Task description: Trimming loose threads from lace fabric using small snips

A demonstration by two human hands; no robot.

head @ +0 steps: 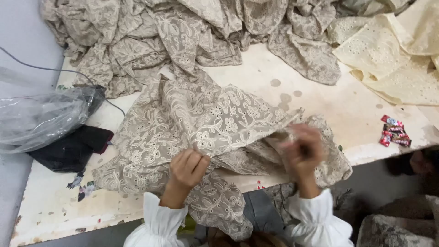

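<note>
White cuffs (pixel 160 222) sit nearest, the left hand (pixel 188 168) curled tight on a fold of lace (pixel 201 123) spread on the table (pixel 329 105), seemingly pinning it taut, while the blurred right hand (pixel 302 151) seems closed on its edge, grip unclear

Garment workshop: lace piles (pixel 183 41), worktable (pixel 320 105)

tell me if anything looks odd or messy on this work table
The white table is stained with grey round spots and chipped paint along its near edge. A few red candy wrappers lie loose by the right edge, away from the lace fabric.
</note>
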